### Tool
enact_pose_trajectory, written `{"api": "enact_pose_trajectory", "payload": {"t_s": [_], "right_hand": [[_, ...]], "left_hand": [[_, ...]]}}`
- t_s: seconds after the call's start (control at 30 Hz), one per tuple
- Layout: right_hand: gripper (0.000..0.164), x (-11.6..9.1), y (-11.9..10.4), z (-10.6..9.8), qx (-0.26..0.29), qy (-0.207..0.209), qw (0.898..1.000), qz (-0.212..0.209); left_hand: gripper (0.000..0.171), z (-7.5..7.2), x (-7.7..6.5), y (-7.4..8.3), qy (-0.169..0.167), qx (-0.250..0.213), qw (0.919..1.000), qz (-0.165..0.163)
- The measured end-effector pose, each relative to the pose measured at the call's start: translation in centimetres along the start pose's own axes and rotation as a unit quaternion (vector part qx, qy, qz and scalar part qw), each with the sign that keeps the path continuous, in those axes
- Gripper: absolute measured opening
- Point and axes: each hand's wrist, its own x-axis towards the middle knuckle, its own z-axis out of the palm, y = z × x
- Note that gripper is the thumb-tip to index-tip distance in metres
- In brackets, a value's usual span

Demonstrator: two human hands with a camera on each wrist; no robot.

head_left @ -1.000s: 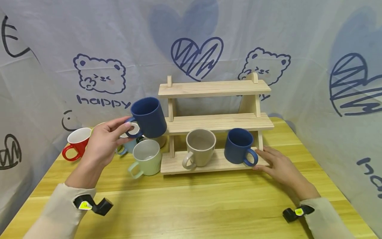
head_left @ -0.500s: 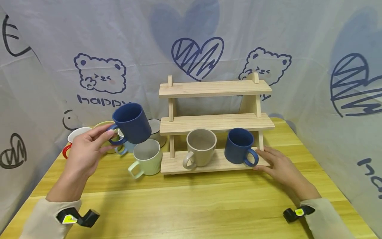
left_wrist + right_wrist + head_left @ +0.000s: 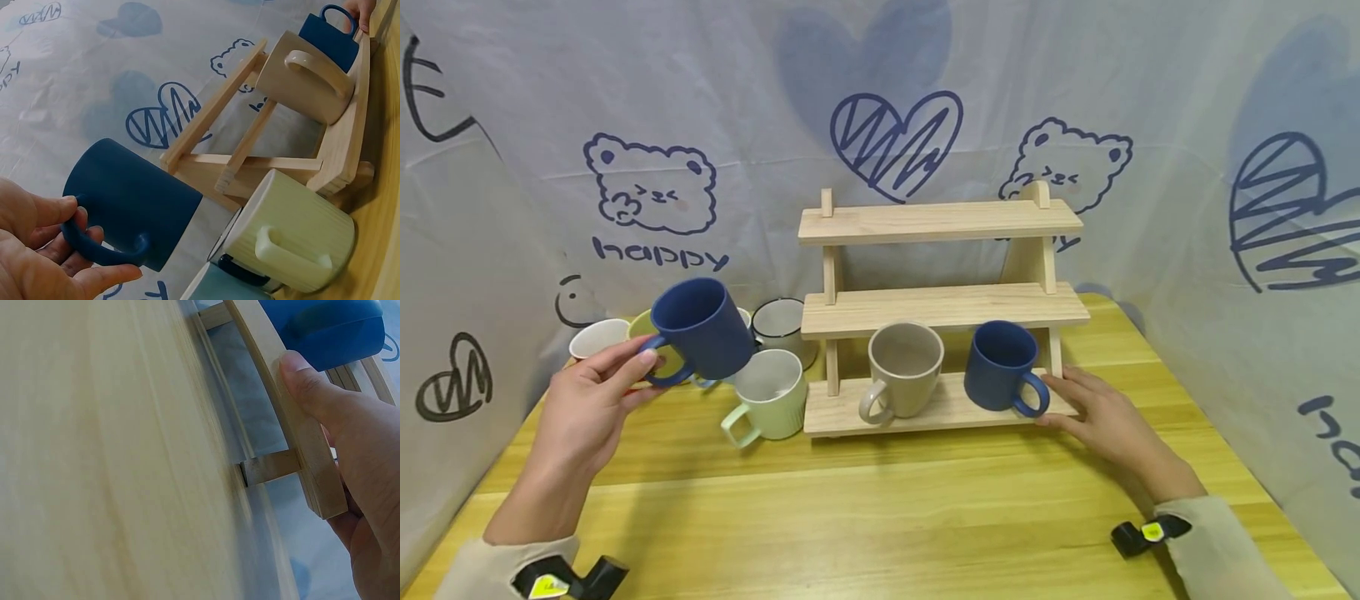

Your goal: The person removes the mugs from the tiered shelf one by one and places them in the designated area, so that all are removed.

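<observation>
My left hand (image 3: 578, 408) pinches the handle of a dark blue mug (image 3: 713, 337), which hangs tilted in the air left of a wooden three-tier rack (image 3: 940, 307). In the left wrist view, thumb and fingers close on that handle. My right hand (image 3: 1105, 421) grips the right end of the rack's bottom shelf; in the right wrist view the thumb (image 3: 306, 378) presses the shelf's edge and the other fingers are partly hidden behind it. On that shelf stand a beige mug (image 3: 906, 371) and another blue mug (image 3: 1000, 371), its handle near my right hand.
Left of the rack, a light green mug (image 3: 771, 396) stands on the wooden table (image 3: 910, 517). Behind it are a black-rimmed mug (image 3: 782, 321), a yellow-green mug (image 3: 642, 327) and a white-lined mug (image 3: 601, 336), partly covered. A printed cloth (image 3: 760, 133) hangs behind.
My left hand has carried the blue mug leftward and downward, away from the rack, uncovering the black-rimmed mug. My right hand and the rack have stayed put.
</observation>
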Motion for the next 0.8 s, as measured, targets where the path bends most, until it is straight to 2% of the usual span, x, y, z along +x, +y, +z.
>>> {"api": "enact_pose_trajectory", "payload": {"t_s": [0.33,0.47,0.8], "right_hand": [[0.070,0.0,0.2,0.1,-0.005,0.005,1.000,-0.006],[0.070,0.0,0.2,0.2,-0.002,0.004,1.000,-0.002],[0.070,0.0,0.1,0.1,0.000,0.001,1.000,0.002]], "left_hand": [[0.024,-1.3,-0.9,-1.2,0.009,-0.021,0.9997,0.008],[0.028,-1.8,-1.4,-1.8,0.023,-0.015,0.9996,-0.005],[0.023,-2.7,-2.4,-3.1,0.054,-0.029,0.9976,-0.031]]}}
